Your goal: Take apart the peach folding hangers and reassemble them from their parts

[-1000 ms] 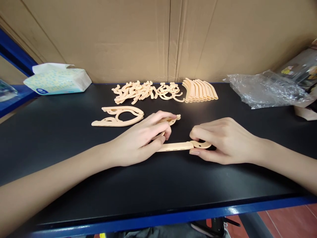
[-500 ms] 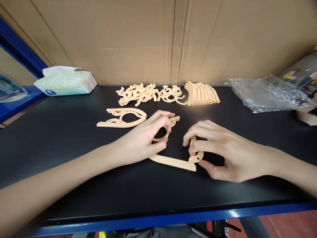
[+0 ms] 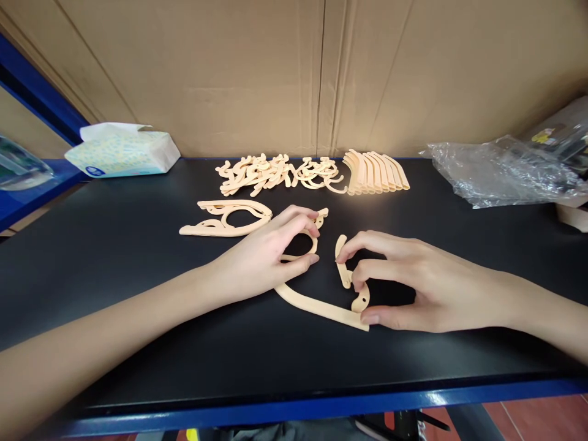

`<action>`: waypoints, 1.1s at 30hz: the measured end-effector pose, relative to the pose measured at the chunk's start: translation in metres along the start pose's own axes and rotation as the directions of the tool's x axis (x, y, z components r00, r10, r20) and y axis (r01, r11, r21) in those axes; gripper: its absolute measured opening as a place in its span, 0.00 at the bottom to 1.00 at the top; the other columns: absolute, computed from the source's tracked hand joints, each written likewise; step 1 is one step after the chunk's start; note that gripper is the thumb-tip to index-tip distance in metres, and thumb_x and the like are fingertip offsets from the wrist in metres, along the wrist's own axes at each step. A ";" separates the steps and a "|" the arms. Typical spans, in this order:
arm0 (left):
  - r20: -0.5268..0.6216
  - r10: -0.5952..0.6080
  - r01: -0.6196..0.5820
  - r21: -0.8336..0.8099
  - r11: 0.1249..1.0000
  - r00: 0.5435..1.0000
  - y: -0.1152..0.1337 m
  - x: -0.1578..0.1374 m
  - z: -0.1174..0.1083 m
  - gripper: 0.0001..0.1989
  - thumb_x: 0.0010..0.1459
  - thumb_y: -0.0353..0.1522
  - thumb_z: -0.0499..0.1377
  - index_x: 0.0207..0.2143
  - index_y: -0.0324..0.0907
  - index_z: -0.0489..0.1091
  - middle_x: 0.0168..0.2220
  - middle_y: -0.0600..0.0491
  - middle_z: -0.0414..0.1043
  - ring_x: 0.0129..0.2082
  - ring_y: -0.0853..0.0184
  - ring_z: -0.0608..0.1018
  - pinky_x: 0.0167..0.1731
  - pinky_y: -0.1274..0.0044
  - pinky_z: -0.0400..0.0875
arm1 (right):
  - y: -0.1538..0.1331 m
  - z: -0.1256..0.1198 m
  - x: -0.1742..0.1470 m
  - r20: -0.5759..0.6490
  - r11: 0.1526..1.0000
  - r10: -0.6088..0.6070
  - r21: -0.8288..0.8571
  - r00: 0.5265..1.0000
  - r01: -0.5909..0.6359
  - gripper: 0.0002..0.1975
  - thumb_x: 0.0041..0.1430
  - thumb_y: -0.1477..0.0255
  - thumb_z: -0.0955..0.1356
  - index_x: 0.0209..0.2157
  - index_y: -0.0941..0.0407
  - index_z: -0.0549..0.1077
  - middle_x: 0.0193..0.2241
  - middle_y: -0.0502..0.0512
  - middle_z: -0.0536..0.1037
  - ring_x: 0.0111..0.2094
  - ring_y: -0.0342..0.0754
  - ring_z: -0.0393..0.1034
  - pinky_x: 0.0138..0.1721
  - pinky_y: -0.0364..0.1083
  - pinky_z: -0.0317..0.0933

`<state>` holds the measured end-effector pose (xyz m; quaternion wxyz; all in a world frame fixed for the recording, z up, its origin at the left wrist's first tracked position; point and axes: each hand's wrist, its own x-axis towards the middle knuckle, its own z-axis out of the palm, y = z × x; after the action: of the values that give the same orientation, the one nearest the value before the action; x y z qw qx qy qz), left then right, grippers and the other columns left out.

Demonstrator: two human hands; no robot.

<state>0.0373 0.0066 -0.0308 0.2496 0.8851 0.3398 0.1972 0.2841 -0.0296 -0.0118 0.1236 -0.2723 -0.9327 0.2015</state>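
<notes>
My left hand (image 3: 280, 251) is curled round a cream plastic folding hanger, its thumb and fingers at a round loop (image 3: 314, 245). One long hanger arm (image 3: 321, 310) runs out from below that hand toward the right. My right hand (image 3: 413, 278) has bent fingers on a small curved hanger piece (image 3: 361, 300) with a hole, by the arm's end. Its upper fingertips touch a slim straight section (image 3: 342, 269); whether this is one piece with the holed part is hard to see. Left of my left hand lies another folding hanger (image 3: 225, 229).
Behind my hands are a pile of small cream pieces (image 3: 257, 174), several hooks (image 3: 316, 174) and a row of hanger arms (image 3: 376, 173). A tissue pack (image 3: 124, 150) stands back left, a clear plastic bag (image 3: 487, 171) lies back right. Cardboard (image 3: 229, 73) backs the black table (image 3: 229, 355).
The long hanger arm has swung slightly toward me at its right end. My right hand has shifted the small piece a little left and tilted it; the right thumb now reaches the arm's end.
</notes>
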 end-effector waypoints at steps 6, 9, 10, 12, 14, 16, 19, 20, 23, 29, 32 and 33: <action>-0.042 -0.010 0.013 0.059 0.998 0.999 -0.001 0.000 -0.001 0.10 0.61 0.38 0.56 0.43 0.45 0.65 0.56 0.52 0.60 0.55 0.66 0.68 0.42 0.78 0.75 | -0.004 0.004 0.001 -0.034 0.999 -0.020 -0.047 0.999 0.019 0.14 0.56 0.60 0.70 0.34 0.56 0.68 0.44 0.57 0.69 0.39 0.45 0.68 0.39 0.44 0.63; -0.057 -0.009 0.014 0.083 0.996 0.998 0.000 0.001 -0.001 0.10 0.63 0.39 0.55 0.43 0.44 0.65 0.55 0.52 0.62 0.54 0.65 0.69 0.42 0.77 0.74 | -0.008 0.004 0.001 0.014 0.998 -0.046 0.032 0.999 0.045 0.07 0.59 0.67 0.68 0.35 0.55 0.69 0.45 0.56 0.70 0.39 0.42 0.69 0.40 0.42 0.63; -0.061 -0.009 0.014 0.096 0.995 0.998 0.000 0.002 -0.001 0.10 0.63 0.39 0.54 0.43 0.44 0.66 0.55 0.52 0.62 0.54 0.65 0.69 0.44 0.76 0.73 | -0.009 0.004 0.002 0.027 0.997 -0.053 0.052 0.998 0.052 0.05 0.59 0.69 0.68 0.34 0.55 0.69 0.45 0.55 0.70 0.39 0.42 0.69 0.41 0.42 0.63; -0.073 -0.007 0.016 0.125 0.992 0.997 0.001 0.002 -0.001 0.10 0.64 0.39 0.53 0.43 0.44 0.66 0.54 0.52 0.63 0.53 0.65 0.69 0.47 0.75 0.70 | -0.010 0.004 0.002 0.045 0.995 -0.064 0.078 0.997 0.061 0.03 0.60 0.71 0.67 0.35 0.55 0.69 0.46 0.55 0.70 0.39 0.42 0.69 0.41 0.42 0.63; -0.087 -0.003 0.016 0.149 0.989 0.996 0.001 0.003 -0.001 0.10 0.65 0.38 0.52 0.43 0.44 0.66 0.54 0.51 0.63 0.52 0.65 0.70 0.49 0.73 0.68 | -0.010 0.004 0.002 0.054 0.993 -0.068 0.099 0.996 0.063 0.02 0.59 0.73 0.67 0.35 0.55 0.69 0.47 0.55 0.69 0.41 0.42 0.69 0.41 0.42 0.63; -0.098 0.000 0.016 0.160 0.987 0.995 0.001 0.003 -0.001 0.09 0.65 0.37 0.51 0.43 0.43 0.67 0.53 0.51 0.64 0.51 0.65 0.71 0.51 0.72 0.66 | -0.010 0.004 0.001 0.068 0.991 -0.065 0.122 0.996 0.057 0.04 0.58 0.76 0.66 0.36 0.54 0.68 0.48 0.55 0.69 0.40 0.42 0.69 0.42 0.42 0.62; -0.099 -0.003 0.019 0.158 0.987 0.995 0.000 0.003 -0.001 0.09 0.65 0.36 0.51 0.43 0.43 0.67 0.53 0.51 0.64 0.51 0.65 0.71 0.53 0.72 0.65 | -0.011 0.004 0.000 0.096 0.987 -0.059 0.156 0.994 0.044 0.09 0.55 0.81 0.65 0.37 0.54 0.68 0.48 0.54 0.69 0.35 0.39 0.68 0.38 0.40 0.62; -0.097 -0.004 0.020 0.158 0.987 0.995 0.000 0.003 -0.001 0.09 0.65 0.36 0.51 0.43 0.43 0.67 0.53 0.51 0.64 0.51 0.65 0.71 0.53 0.72 0.64 | -0.011 0.004 0.000 0.102 0.985 -0.061 0.165 0.993 0.043 0.12 0.54 0.83 0.64 0.38 0.54 0.68 0.48 0.53 0.68 0.33 0.37 0.67 0.37 0.39 0.62; -0.088 -0.009 0.022 0.150 0.988 0.996 0.000 0.002 -0.001 0.11 0.66 0.37 0.50 0.45 0.43 0.68 0.55 0.51 0.64 0.52 0.64 0.70 0.54 0.71 0.64 | -0.011 0.005 -0.002 0.101 0.987 -0.059 0.154 0.993 0.043 0.19 0.53 0.86 0.62 0.44 0.53 0.67 0.50 0.53 0.67 0.30 0.36 0.64 0.34 0.38 0.61; -0.079 0.016 -0.005 0.141 0.990 0.997 0.001 0.001 -0.001 0.14 0.68 0.36 0.46 0.46 0.43 0.68 0.55 0.51 0.63 0.54 0.64 0.69 0.54 0.73 0.63 | -0.007 0.002 -0.002 0.066 0.995 -0.063 0.077 0.996 0.057 0.28 0.49 0.89 0.59 0.49 0.52 0.66 0.53 0.55 0.66 0.50 0.43 0.64 0.49 0.42 0.60; -0.077 0.038 -0.028 0.124 0.992 0.996 -0.001 0.001 -0.002 0.15 0.68 0.31 0.43 0.48 0.43 0.67 0.54 0.51 0.65 0.53 0.66 0.69 0.54 0.73 0.63 | -0.003 0.001 -0.001 0.053 0.998 -0.050 0.049 0.997 0.048 0.30 0.49 0.90 0.58 0.51 0.52 0.66 0.53 0.55 0.66 0.53 0.43 0.63 0.50 0.43 0.60; -0.074 0.045 -0.036 0.116 0.993 0.996 -0.002 0.001 -0.002 0.15 0.67 0.29 0.42 0.48 0.43 0.66 0.54 0.51 0.65 0.53 0.66 0.70 0.54 0.73 0.64 | -0.002 0.001 -0.001 0.042 0.998 -0.049 0.038 0.998 0.047 0.30 0.49 0.90 0.57 0.51 0.52 0.66 0.52 0.55 0.67 0.53 0.44 0.63 0.51 0.43 0.60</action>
<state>0.0364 0.0091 -0.0302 0.1810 0.8965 0.3418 0.2161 0.2836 -0.0314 -0.0116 0.1132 -0.2430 -0.9376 0.2214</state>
